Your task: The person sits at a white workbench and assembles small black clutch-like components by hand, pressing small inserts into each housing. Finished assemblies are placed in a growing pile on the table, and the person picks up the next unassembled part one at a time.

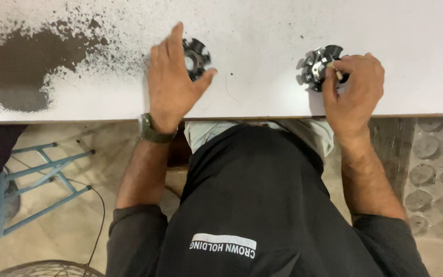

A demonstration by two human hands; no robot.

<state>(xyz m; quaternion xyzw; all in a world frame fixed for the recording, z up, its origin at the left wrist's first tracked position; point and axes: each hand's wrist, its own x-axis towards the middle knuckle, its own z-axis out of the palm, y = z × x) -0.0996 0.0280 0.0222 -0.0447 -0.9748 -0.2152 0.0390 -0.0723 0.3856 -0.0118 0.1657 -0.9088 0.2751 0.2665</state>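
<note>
On the white table (262,97), our left hand (173,77) lies fingers together against one black rotor (197,58), thumb under it; our right hand (352,87) pinches a small piece at the second rotor (318,66), just left of its fingertips.

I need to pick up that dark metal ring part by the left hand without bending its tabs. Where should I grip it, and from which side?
The ring part lies flat on the white table with its centre hole facing up and tabs jutting around the rim. Probably best to come from above and pinch across the rim between tabs. Its right side is free; the left hand covers the left edge.
</note>
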